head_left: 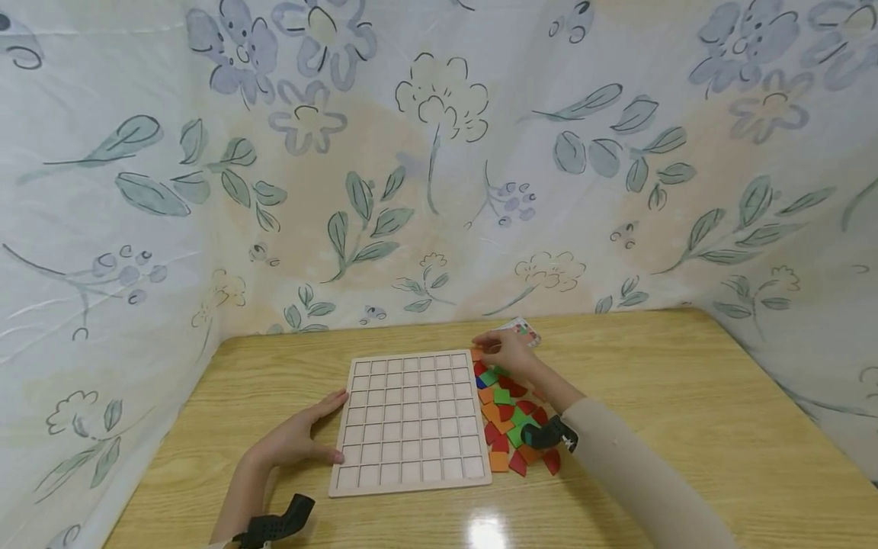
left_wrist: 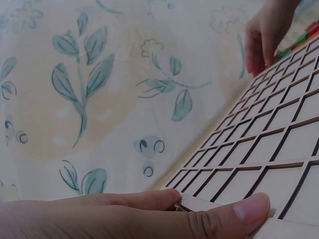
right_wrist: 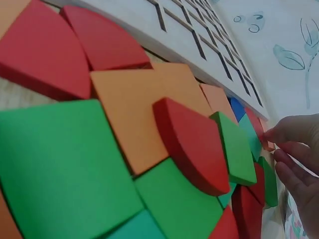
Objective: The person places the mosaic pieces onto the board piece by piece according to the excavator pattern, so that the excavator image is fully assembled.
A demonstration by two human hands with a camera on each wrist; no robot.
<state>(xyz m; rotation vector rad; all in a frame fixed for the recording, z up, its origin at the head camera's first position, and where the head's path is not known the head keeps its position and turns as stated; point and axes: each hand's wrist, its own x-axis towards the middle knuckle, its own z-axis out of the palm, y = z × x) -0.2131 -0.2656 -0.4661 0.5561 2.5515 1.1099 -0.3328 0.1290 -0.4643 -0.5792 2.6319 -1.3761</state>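
Note:
A square wooden grid board with unfilled cells lies in the middle of the table. My left hand rests at its left edge, fingers spread; in the left wrist view the thumb lies on the rim. By the board's far right corner my right hand pinches a small orange block, partly hidden by the fingers. In the right wrist view, that hand is at the far end of a pile of coloured blocks, where red quarter-round and green square pieces show.
Red, green, orange and blue blocks lie loosely along the board's right side, some overlapping. A card with a coloured pattern lies behind the right hand. Flowered cloth hangs around the wooden table.

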